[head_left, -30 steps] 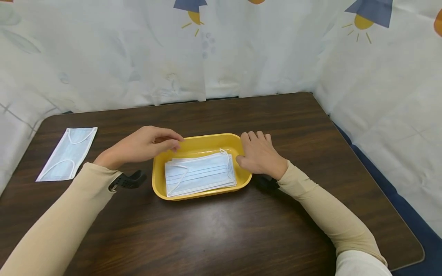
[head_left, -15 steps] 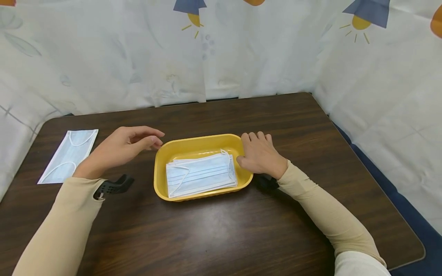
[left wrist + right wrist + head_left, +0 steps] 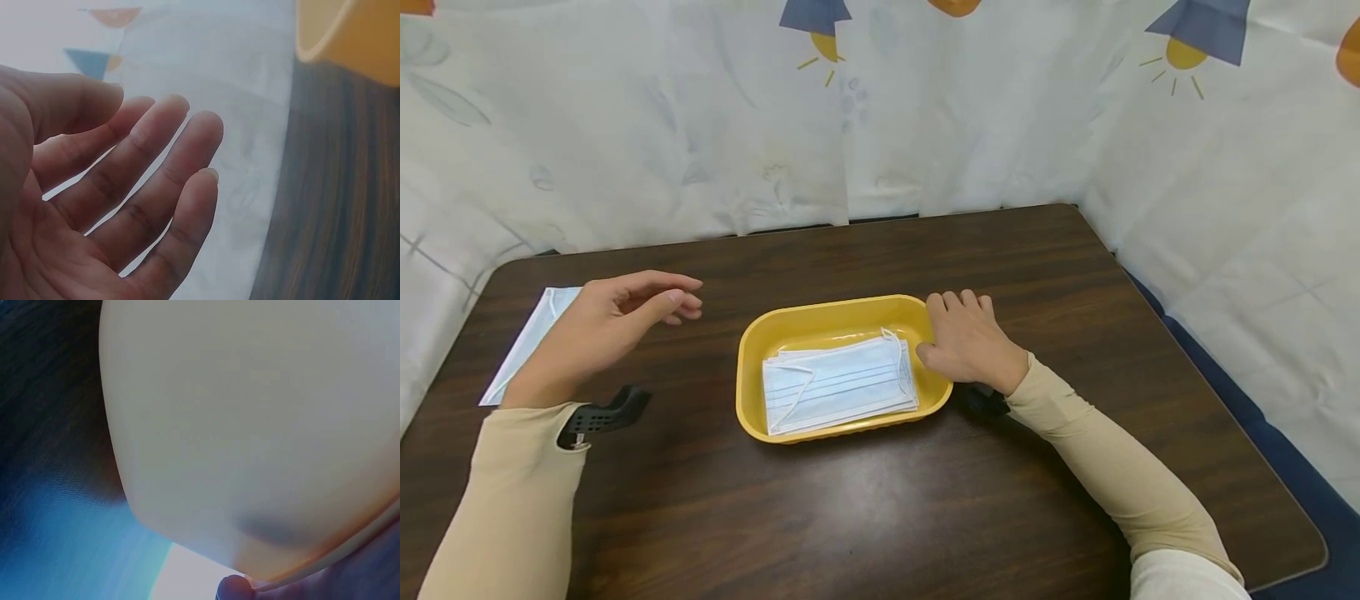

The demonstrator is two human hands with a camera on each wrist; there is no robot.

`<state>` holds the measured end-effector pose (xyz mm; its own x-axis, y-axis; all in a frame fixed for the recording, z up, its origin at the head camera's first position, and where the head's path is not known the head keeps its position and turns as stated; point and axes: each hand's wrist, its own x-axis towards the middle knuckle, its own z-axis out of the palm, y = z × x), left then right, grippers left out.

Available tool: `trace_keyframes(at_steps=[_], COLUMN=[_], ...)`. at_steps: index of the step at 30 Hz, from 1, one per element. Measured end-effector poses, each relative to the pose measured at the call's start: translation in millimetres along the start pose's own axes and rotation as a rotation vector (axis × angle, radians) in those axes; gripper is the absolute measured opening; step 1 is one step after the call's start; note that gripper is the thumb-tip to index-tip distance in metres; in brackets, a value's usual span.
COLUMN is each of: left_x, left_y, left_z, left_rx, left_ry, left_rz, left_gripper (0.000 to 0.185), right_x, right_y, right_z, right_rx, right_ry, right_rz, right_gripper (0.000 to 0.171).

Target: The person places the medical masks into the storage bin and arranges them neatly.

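Note:
A yellow plastic tray (image 3: 831,312) stands mid-table with a small stack of light-blue face masks (image 3: 842,387) in it, their white ear loops on top. My right hand (image 3: 966,342) grips the tray's right end, thumb over the rim and fingers along the outside. In the right wrist view the tray's pale outer wall (image 3: 250,425) fills most of the picture, one fingertip (image 3: 234,587) at its rim. Left of the tray my left hand (image 3: 617,321) hovers with relaxed fingers and holds nothing. It partly covers a single face mask (image 3: 523,346) lying on the table.
The dark wood-grain table (image 3: 850,517) ends at the back against a white patterned curtain (image 3: 700,125), which also hangs along the right side. Black wrist straps (image 3: 602,412) sit on both forearms.
My left hand has moved left, away from the tray's rim, and now overlaps the single mask. My right hand stays on the tray's right end.

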<state>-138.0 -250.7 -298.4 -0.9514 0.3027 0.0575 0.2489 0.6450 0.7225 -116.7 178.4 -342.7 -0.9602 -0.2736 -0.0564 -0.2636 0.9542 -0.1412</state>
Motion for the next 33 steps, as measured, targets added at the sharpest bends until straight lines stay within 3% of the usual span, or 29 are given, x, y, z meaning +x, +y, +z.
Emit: trace_keyframes(at_steps=[7,12,14,21,27,33], left_x=[-10.7,-14.8,-16.1,-17.8,-17.6,-20.5], left_y=[-20.0,-37.0,-44.7,-67.7,-81.3,-96.2], left_z=[-16.8,-25.6,-27.9,-34.0,-38.9,-46.2], left_rx=[-0.05,-0.154,-0.239,-0.725,-0.801,-0.863], left_ry=[0.115,0.219,0.259,0.359,0.457,0.432], left_rz=[-0.006,0.009,0.022,0.084,0.051,-0.024], left_gripper=[0.033,0.034,0.032,0.027,0.023,0.022], right_x=[-0.4,-0.2,0.2,0.5,1.0,1.5], right_y=[-0.1,0.0,0.3,-0.1,0.9,1.2], right_z=[1.2,1.4,1.7,2.3,1.8,1.1], right_rx=[-0.001,0.0,-0.001,0.006,0.004,0.007], right_ry=[-0.001,-0.005,-0.008,-0.015,-0.022,-0.036], right_rz=[0.003,0.017,0.02,0.016,0.012,0.019], right_gripper=[0.029,0.032,0.034,0.037,0.035,0.036])
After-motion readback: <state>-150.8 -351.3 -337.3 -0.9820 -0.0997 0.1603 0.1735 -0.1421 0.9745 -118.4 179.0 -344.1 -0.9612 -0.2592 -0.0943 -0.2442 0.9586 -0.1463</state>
